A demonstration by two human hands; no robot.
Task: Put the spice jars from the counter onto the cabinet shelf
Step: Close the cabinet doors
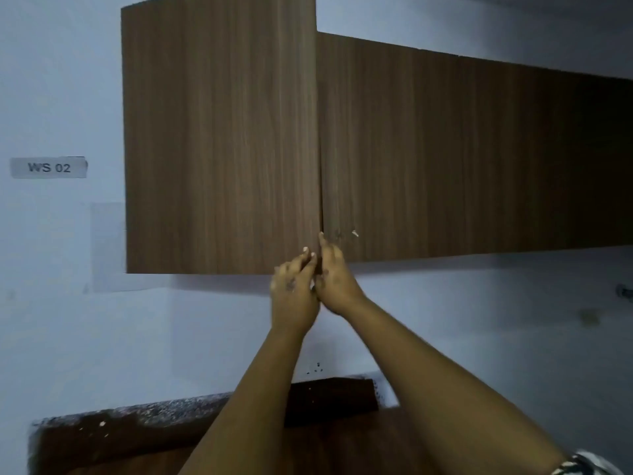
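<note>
A brown wood-grain wall cabinet hangs on the pale wall. Its left door (219,138) stands slightly ajar, swung out from the right door (462,156). My left hand (294,289) grips the lower inner corner of the left door, fingertips on its edge. Beside it, my right hand (334,275) has its fingers at the seam, on the lower edge of the right door. No spice jars are in view, and the shelf inside is hidden by the doors.
A label reading "WS 02" (49,167) is stuck to the wall at the left. Below, a dark speckled counter edge (137,414) and a brown wooden surface (329,440) lie under my arms. A small fitting (624,291) sticks out of the wall at far right.
</note>
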